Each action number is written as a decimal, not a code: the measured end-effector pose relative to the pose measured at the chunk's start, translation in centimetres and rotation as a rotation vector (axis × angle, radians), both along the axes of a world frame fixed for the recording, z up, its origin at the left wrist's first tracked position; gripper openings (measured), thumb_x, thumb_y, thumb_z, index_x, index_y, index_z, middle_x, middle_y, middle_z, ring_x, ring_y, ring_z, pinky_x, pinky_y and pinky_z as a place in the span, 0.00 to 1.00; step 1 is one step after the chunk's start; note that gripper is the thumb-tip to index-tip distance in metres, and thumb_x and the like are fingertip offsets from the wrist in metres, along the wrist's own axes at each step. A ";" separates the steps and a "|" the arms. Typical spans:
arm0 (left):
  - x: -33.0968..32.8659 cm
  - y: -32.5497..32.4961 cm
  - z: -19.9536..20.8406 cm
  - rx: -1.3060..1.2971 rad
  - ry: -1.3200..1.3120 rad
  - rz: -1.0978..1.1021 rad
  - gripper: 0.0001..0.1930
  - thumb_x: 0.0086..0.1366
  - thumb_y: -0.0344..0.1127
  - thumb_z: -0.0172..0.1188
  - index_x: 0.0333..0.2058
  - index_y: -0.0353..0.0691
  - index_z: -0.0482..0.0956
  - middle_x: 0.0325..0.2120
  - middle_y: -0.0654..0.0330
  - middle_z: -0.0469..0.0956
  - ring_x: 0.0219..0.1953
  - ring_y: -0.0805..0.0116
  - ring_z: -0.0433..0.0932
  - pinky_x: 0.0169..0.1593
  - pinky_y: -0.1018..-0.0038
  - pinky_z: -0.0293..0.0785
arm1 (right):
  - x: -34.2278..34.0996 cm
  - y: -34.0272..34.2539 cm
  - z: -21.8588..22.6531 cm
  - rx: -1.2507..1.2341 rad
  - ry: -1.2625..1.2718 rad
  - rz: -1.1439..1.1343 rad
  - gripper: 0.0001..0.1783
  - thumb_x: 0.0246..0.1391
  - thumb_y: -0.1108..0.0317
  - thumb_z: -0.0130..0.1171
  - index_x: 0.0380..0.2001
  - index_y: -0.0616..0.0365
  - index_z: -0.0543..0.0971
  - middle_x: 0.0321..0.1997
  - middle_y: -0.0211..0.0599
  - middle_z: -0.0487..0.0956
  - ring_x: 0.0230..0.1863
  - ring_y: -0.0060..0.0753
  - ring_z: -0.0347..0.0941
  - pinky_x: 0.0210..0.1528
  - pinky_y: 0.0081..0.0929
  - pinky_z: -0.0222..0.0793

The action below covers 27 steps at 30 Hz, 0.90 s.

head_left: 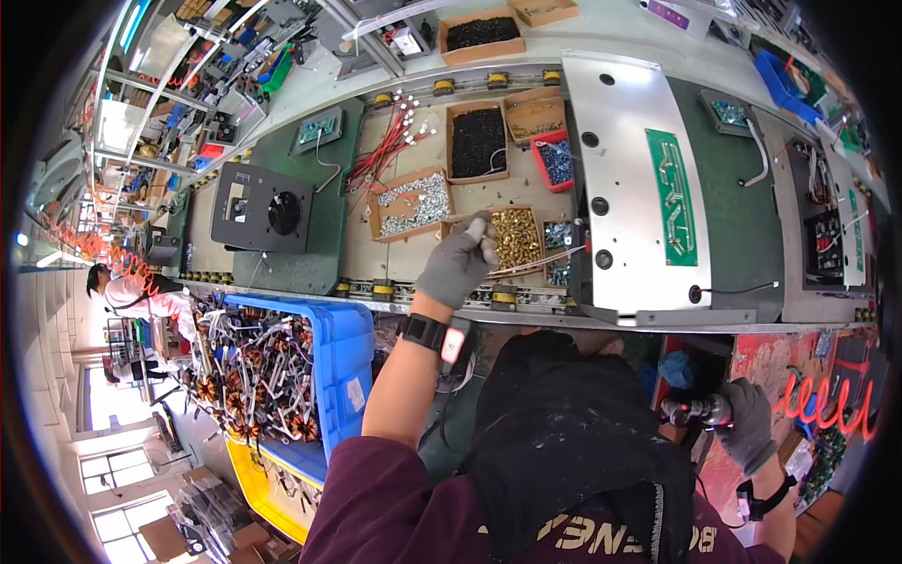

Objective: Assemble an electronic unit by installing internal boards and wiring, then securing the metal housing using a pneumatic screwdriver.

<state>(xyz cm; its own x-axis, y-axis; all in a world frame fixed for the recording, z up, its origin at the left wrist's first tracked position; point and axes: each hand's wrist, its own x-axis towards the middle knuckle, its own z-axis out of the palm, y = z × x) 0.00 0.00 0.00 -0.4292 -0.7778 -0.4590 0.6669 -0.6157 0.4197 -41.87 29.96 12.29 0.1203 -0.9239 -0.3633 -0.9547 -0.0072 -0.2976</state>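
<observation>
My left hand (458, 261), in a grey glove, is at the left edge of a cardboard box of brass-coloured fasteners (517, 240). Its fingers are bent together; whatever may be between them is too small to make out. Low on the right, my gloved right hand (750, 430) grips a dark, cylindrical power screwdriver (700, 411), held beside the bench's near edge. Right of the fastener box stands a silver metal panel (629, 188) with round black feet and a green circuit board (672, 197) on it.
Boxes of silver screws (413, 205) and black screws (477, 141), plus a red bin of dark screws (554, 162), share the bench with red wires (385, 141). A black fan housing (263, 209) stands left. A blue crate (343, 367) of wired coils and a red coiled hose (827, 404) flank me.
</observation>
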 end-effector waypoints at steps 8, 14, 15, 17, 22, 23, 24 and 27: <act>-2.8 2.3 6.4 -0.159 -0.159 -0.410 0.13 0.66 0.32 0.52 0.48 0.37 0.70 0.33 0.62 0.72 0.33 0.75 0.71 0.36 0.76 0.71 | 16.3 -6.6 2.7 -0.035 -0.757 -0.408 0.31 0.46 0.55 0.64 0.50 0.61 0.67 0.33 0.45 0.76 0.34 0.49 0.75 0.36 0.35 0.68; -3.3 3.0 7.7 -0.195 -0.088 -0.536 0.13 0.67 0.36 0.51 0.48 0.38 0.70 0.32 0.63 0.73 0.31 0.75 0.72 0.36 0.76 0.72 | 20.6 -9.6 2.3 0.016 -0.782 -0.462 0.30 0.52 0.51 0.59 0.51 0.61 0.67 0.32 0.46 0.76 0.32 0.46 0.75 0.36 0.34 0.68; -3.3 3.0 7.8 -0.190 -0.104 -0.530 0.14 0.67 0.37 0.51 0.48 0.38 0.70 0.31 0.63 0.72 0.29 0.75 0.71 0.35 0.76 0.71 | 21.0 -9.8 2.3 -0.007 -0.776 -0.467 0.30 0.52 0.51 0.59 0.50 0.61 0.67 0.31 0.46 0.76 0.32 0.47 0.76 0.36 0.34 0.68; -3.2 3.0 8.0 -0.186 -0.118 -0.532 0.14 0.67 0.37 0.51 0.48 0.38 0.70 0.30 0.64 0.72 0.28 0.75 0.71 0.34 0.77 0.70 | 21.4 -9.8 2.4 -0.021 -0.765 -0.478 0.29 0.52 0.52 0.59 0.50 0.60 0.68 0.31 0.46 0.76 0.32 0.47 0.76 0.35 0.35 0.68; -3.5 3.4 8.0 -0.151 -0.029 -0.465 0.12 0.65 0.35 0.55 0.44 0.35 0.71 0.29 0.62 0.74 0.25 0.78 0.71 0.29 0.82 0.70 | 21.7 -9.5 2.3 -0.002 -0.734 -0.508 0.29 0.52 0.52 0.58 0.50 0.60 0.68 0.30 0.48 0.76 0.31 0.49 0.76 0.35 0.37 0.68; -3.6 3.6 8.0 -0.169 -0.006 -0.466 0.12 0.65 0.35 0.55 0.44 0.35 0.71 0.29 0.62 0.74 0.25 0.78 0.71 0.29 0.82 0.70 | 21.8 -9.4 2.2 -0.034 -0.706 -0.494 0.29 0.52 0.52 0.58 0.51 0.60 0.68 0.31 0.48 0.76 0.31 0.50 0.76 0.35 0.37 0.68; -3.8 3.9 7.9 -0.173 -0.005 -0.441 0.11 0.65 0.34 0.55 0.43 0.36 0.72 0.28 0.62 0.74 0.24 0.78 0.71 0.29 0.81 0.70 | 21.9 -9.4 2.2 -0.058 -0.678 -0.488 0.29 0.52 0.52 0.58 0.51 0.60 0.68 0.31 0.49 0.76 0.32 0.50 0.76 0.34 0.37 0.68; -4.1 4.4 7.6 -0.187 0.036 -0.403 0.10 0.65 0.33 0.55 0.43 0.36 0.72 0.29 0.61 0.74 0.25 0.78 0.71 0.30 0.81 0.71 | 21.9 -9.2 2.3 -0.004 -0.662 -0.516 0.30 0.52 0.52 0.59 0.51 0.60 0.68 0.32 0.49 0.76 0.32 0.51 0.75 0.35 0.37 0.68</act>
